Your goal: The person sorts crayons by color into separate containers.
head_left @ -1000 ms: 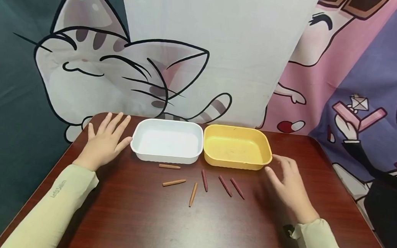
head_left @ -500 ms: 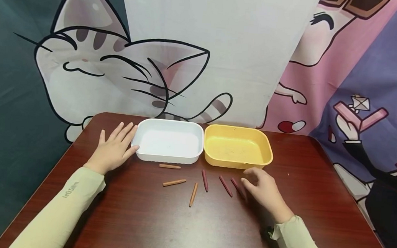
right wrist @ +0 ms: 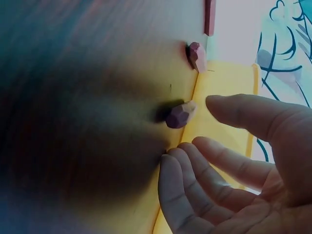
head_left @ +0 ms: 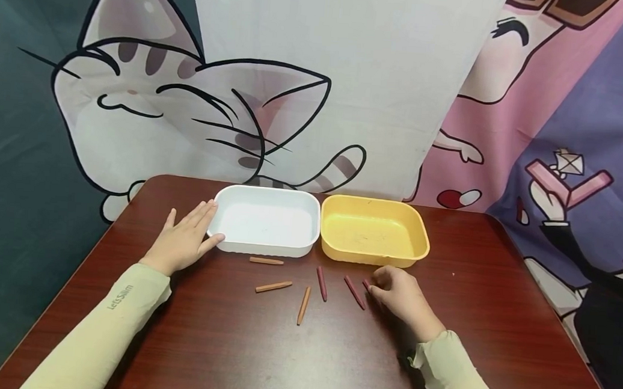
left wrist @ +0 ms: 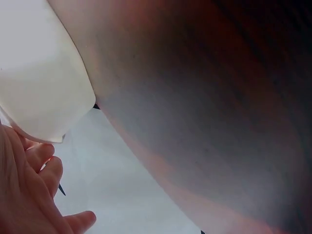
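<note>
Since 0.5 s ago: right hand (head_left: 399, 297) drawn in closer to yellow tray (head_left: 421, 238), fingers loosely curled over rightmost dark red crayon (head_left: 366, 284), grip not confirmed, crayon lying on table (head_left: 499, 304) just in front of yellow tray. Left hand (head_left: 186, 240) slid up, flat, fingers straight, touching white tray (head_left: 222, 236), left of yellow tray

Trays, plastic, rectangular: two, one white tray (head_left: 264, 221) and one yellow tray (head_left: 374, 231), centre of the frame.
Crayons: six, below the trays. Three orange-brown (head_left: 266, 260) (head_left: 273, 286) (head_left: 303, 305); three dark red (head_left: 321, 283) (head_left: 354, 292) (head_left: 365, 284), the last mostly covered.
Hands: two.
</note>
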A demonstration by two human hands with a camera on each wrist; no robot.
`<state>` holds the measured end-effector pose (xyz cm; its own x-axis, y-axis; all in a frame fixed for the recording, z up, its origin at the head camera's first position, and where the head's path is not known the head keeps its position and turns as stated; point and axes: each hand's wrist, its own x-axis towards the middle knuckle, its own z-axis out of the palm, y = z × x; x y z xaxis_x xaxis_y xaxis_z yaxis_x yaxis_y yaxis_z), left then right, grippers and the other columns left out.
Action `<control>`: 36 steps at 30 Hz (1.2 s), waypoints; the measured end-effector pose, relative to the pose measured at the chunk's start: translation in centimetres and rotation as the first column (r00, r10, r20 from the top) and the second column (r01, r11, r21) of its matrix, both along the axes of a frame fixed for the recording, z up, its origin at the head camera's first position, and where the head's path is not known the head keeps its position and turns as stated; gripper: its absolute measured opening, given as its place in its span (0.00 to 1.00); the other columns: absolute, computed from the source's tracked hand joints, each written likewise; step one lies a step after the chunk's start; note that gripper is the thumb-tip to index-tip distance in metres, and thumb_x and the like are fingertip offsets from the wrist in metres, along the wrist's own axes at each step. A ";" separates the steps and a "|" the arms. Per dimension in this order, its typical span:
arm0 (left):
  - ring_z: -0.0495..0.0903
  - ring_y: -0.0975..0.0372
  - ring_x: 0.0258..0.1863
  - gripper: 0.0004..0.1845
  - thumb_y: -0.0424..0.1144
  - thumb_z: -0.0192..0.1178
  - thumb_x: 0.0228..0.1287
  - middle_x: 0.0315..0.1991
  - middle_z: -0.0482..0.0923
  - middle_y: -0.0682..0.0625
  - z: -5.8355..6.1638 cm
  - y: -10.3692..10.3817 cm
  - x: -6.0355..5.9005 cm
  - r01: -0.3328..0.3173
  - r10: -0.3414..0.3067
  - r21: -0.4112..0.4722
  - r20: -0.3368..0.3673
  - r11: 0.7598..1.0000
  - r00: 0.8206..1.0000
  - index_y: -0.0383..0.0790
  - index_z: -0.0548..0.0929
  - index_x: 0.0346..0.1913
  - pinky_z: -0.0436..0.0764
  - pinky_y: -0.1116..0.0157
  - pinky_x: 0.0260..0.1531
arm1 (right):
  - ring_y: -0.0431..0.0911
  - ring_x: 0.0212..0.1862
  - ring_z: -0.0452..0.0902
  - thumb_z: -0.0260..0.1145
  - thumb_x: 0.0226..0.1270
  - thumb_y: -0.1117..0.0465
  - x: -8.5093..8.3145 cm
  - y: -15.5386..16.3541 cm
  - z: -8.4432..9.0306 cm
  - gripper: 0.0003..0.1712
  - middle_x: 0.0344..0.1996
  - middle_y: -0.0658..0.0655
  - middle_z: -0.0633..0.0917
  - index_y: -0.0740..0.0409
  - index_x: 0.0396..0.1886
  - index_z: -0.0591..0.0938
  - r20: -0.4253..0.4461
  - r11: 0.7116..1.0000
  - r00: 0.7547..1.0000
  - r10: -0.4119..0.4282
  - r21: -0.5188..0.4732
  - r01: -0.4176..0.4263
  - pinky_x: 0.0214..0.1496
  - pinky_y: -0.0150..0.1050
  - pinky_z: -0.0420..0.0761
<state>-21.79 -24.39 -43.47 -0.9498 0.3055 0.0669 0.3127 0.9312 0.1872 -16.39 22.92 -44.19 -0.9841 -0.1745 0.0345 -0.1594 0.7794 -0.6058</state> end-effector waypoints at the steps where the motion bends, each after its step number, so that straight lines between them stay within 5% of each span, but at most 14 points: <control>1: 0.46 0.48 0.80 0.45 0.65 0.42 0.77 0.81 0.47 0.40 0.0 0.0 0.0 0.003 -0.003 -0.005 0.000 1.000 1.000 0.35 0.48 0.81 0.37 0.31 0.71 | 0.47 0.35 0.81 0.75 0.58 0.66 0.0 -0.1 0.0 0.11 0.33 0.57 0.86 0.65 0.40 0.85 -0.002 1.000 1.000 0.002 0.010 -0.002 0.41 0.46 0.82; 21: 0.46 0.45 0.80 0.45 0.61 0.45 0.78 0.81 0.47 0.36 0.2 0.1 -0.5 0.048 -0.049 -0.051 -0.018 0.998 0.999 0.29 0.49 0.80 0.40 0.41 0.76 | 0.44 0.30 0.79 0.71 0.54 0.72 0.1 -0.9 0.0 0.06 0.25 0.51 0.84 0.61 0.31 0.85 0.000 0.995 1.000 0.003 0.097 -0.003 0.36 0.44 0.81; 29: 0.46 0.44 0.80 0.45 0.61 0.45 0.78 0.80 0.46 0.35 0.2 0.1 -0.5 0.049 -0.049 -0.033 -0.004 0.998 0.999 0.28 0.49 0.79 0.42 0.41 0.75 | 0.44 0.30 0.80 0.70 0.58 0.72 0.1 -0.8 -0.1 0.04 0.26 0.52 0.85 0.62 0.32 0.84 -0.040 0.999 0.999 -0.016 0.038 0.018 0.38 0.44 0.81; 36: 0.45 0.45 0.80 0.45 0.61 0.44 0.79 0.81 0.45 0.36 0.0 0.0 -0.5 0.048 -0.048 -0.022 0.010 0.999 0.999 0.28 0.48 0.80 0.42 0.41 0.75 | 0.41 0.27 0.78 0.68 0.61 0.71 0.4 -1.0 0.1 0.05 0.27 0.52 0.86 0.64 0.37 0.86 0.029 0.992 0.999 -0.042 -0.118 0.045 0.31 0.36 0.77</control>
